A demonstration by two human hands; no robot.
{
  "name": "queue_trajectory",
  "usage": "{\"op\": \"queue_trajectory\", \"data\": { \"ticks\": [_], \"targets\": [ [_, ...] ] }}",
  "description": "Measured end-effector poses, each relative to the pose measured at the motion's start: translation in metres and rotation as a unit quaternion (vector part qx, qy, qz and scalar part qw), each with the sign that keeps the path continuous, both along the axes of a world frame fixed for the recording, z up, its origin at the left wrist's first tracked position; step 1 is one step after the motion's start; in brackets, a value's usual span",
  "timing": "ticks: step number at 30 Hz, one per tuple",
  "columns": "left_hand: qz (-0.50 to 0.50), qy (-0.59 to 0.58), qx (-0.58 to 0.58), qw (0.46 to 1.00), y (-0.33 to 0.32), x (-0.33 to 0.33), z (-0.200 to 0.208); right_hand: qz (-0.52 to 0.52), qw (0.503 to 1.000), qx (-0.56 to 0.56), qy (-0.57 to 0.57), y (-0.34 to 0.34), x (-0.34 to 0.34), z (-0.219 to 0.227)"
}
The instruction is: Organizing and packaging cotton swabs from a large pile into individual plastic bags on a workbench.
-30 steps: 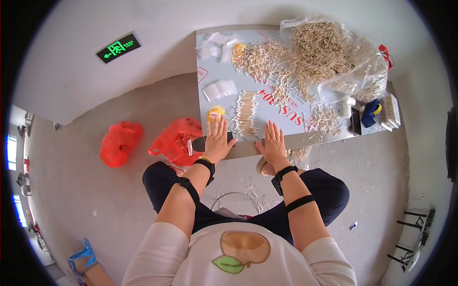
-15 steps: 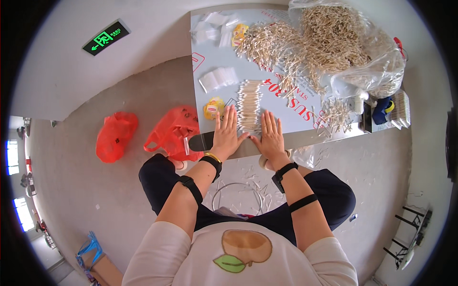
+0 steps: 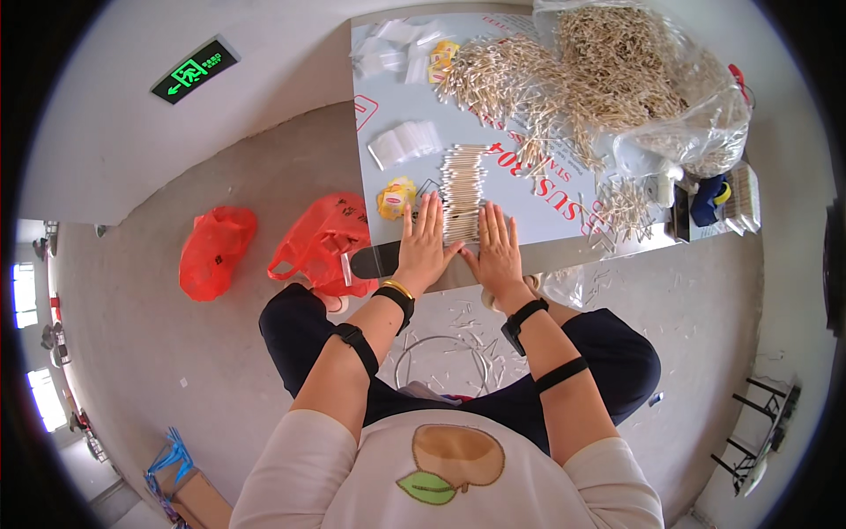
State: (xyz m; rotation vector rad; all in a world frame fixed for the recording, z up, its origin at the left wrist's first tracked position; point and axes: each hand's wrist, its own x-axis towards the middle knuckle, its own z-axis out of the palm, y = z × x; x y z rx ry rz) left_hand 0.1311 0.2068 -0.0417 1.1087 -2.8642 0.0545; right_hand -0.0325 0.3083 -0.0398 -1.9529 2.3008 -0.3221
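Observation:
A column of wooden-stick cotton swabs lies side by side on the grey table, running away from me. My left hand lies flat along the column's near left side, fingers stretched out. On its right side my right hand is flat too, with the fingers straight. My thumbs point toward each other at the column's near end. Just left of my left fingertips sits a small pile of yellow labels. Beyond it is a row of clear plastic sleeves.
A big clear bag of cotton swabs spills across the back right. Loose swabs lie near the right front edge, beside a blue tape dispenser. More sleeves and labels are at the back left. Red plastic bags rest on the floor.
Both hands stay flat beside the swab column, nearly where they were. The whole view has shifted very slightly; nothing has been taken up or let go.

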Motion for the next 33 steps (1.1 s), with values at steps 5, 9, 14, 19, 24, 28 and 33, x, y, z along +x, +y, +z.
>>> {"op": "queue_trajectory", "data": {
  "ticks": [5, 9, 14, 19, 24, 28, 33],
  "targets": [
    [0.006, 0.045, 0.023, 0.999, 0.000, -0.001, 0.001, -0.025, 0.999, 0.021, 0.007, -0.001, -0.006, 0.007],
    [0.011, 0.072, 0.043, 0.996, -0.009, -0.001, 0.005, -0.034, 0.999, 0.016, 0.006, -0.006, -0.020, 0.010],
    [0.009, 0.066, 0.029, 0.997, -0.012, -0.001, 0.001, -0.020, 0.999, 0.026, 0.011, -0.014, -0.018, 0.009],
    [-0.010, 0.102, 0.060, 0.993, -0.007, -0.009, 0.007, -0.027, 0.999, 0.030, 0.019, -0.011, -0.021, 0.005],
    [-0.075, 0.086, 0.058, 0.992, -0.004, -0.014, 0.009, -0.009, 0.996, 0.077, 0.052, -0.012, -0.021, 0.009],
    [-0.095, 0.066, 0.049, 0.992, 0.000, -0.013, 0.005, -0.016, 0.998, 0.053, 0.023, -0.012, -0.021, 0.008],
    [-0.106, 0.063, 0.049, 0.991, 0.000, -0.011, 0.005, -0.019, 0.999, 0.034, 0.019, -0.011, -0.021, 0.005]
  ]
}}
